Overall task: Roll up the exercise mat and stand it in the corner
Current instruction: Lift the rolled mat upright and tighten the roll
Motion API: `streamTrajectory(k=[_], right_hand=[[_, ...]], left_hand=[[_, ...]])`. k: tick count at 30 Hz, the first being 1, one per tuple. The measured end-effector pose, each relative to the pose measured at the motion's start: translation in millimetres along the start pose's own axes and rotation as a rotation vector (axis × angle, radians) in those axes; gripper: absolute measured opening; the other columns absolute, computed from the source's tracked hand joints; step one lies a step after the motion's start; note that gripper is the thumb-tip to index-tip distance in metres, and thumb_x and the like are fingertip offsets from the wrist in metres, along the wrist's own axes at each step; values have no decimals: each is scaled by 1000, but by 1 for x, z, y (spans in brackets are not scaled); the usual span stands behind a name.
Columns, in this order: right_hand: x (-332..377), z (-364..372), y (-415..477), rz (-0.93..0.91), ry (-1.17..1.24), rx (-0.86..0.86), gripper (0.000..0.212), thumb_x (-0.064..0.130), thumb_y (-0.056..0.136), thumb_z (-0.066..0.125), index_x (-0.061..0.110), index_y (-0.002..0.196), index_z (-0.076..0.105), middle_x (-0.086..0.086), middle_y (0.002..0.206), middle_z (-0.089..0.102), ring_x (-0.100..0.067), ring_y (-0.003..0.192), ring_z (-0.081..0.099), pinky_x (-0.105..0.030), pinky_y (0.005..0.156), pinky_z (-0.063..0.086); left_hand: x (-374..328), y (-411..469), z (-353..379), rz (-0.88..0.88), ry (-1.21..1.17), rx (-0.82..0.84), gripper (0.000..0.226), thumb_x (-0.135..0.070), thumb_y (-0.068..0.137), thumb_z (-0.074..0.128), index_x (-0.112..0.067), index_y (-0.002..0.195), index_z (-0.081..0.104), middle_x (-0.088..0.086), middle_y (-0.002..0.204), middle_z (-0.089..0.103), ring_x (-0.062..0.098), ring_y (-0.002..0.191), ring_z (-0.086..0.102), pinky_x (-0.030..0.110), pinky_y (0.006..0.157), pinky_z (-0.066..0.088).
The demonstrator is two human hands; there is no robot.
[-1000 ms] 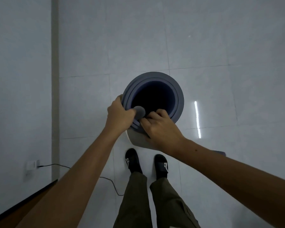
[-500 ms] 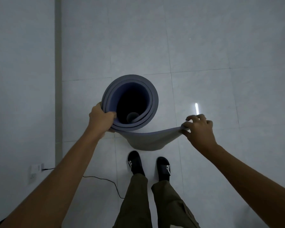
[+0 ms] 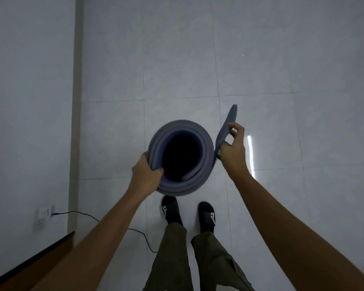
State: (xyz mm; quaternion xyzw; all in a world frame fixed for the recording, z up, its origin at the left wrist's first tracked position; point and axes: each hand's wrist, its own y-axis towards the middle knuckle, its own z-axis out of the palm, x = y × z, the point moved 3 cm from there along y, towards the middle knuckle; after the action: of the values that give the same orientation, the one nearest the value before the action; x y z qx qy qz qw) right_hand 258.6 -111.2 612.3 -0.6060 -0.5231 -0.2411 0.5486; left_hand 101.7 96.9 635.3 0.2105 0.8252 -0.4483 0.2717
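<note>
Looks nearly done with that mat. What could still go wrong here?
The roll is loose with a wide hollow, and its outer flap stands free, pinched only by the right hand; if it slips, the roll could spring open. The left hand grips only the rim. A cord crosses the floor nearby, a possible trip.

Both bare forearms reach forward and down from the bottom of the view. The left hand (image 3: 147,177) clamps the near-left rim of the grey-blue rolled foam exercise mat (image 3: 207,152), thumb hooked inside the coil. The right hand (image 3: 233,152) pinches the mat's loose outer flap between thumb and curled fingers, wrist cocked upward
</note>
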Motion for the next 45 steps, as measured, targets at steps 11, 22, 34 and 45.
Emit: streamTrajectory(k=[11,22,34,45], right_hand=[[-8,-36,-2,146,-201,242,31,3,95,57,12,125,59,-1,105,67,-29,99,66,-22,56,56],[43,-10,-38,278,-152,488,57,78,84,42,36,118,63,4,112,70,-16,99,68,-32,72,58],[12,25,-48,98,-400,169,51,6,78,70,15,127,59,3,91,65,-10,74,61,-23,61,51],[17,25,-29,79,-466,234,54,7,77,69,19,129,60,0,96,68,-25,90,68,-38,78,58]], left_hand=[[-5,1,3,91,116,121,38,-6,88,64,-11,124,53,3,98,63,15,82,59,19,64,45],[-17,-7,-15,169,247,276,29,-5,85,68,-18,107,54,-3,91,62,10,77,59,15,59,42],[-12,10,-2,159,360,135,36,-7,70,80,-9,102,62,8,92,70,26,82,67,33,68,57],[-10,17,3,98,368,152,22,-4,70,77,-9,83,61,7,81,67,24,74,63,23,55,47]])
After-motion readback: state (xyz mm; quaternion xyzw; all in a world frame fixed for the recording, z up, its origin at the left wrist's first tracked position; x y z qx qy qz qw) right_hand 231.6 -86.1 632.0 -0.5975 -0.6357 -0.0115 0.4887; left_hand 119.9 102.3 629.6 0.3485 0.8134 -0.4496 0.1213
